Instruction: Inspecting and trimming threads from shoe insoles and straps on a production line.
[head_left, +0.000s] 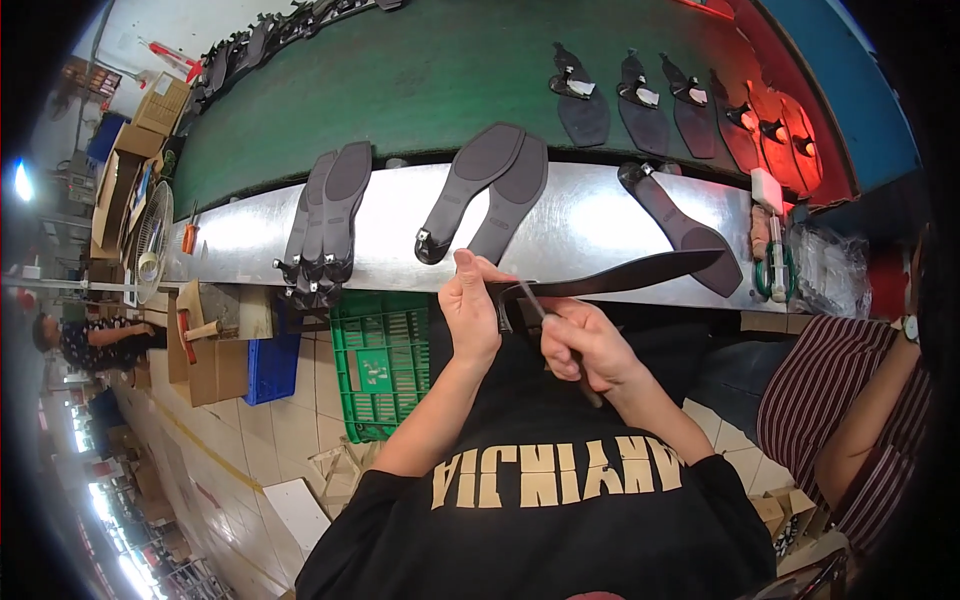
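My left hand (474,312) grips the heel end of a black high-heeled shoe sole (640,275), its thumb pointing up. The sole lies on edge in the air in front of the metal ledge, its toe reaching to the right. Closed around the handle of a thin knife-like tool is my right hand (590,345). The tool's flat metallic blade (533,300) points up and left, close to the heel; whether it touches is unclear. Just beyond my hands, two more soles (480,165) overlap on the ledge, and another sole (680,220) lies partly behind the held one.
The metal ledge (390,215) borders a green conveyor belt (420,90). Several soles (335,200) are stacked at left. Strapped soles (582,100) stand in a row toward a red-lit opening (790,130). A green crate (380,365) is below. A person in a striped shirt (830,410) is close at right.
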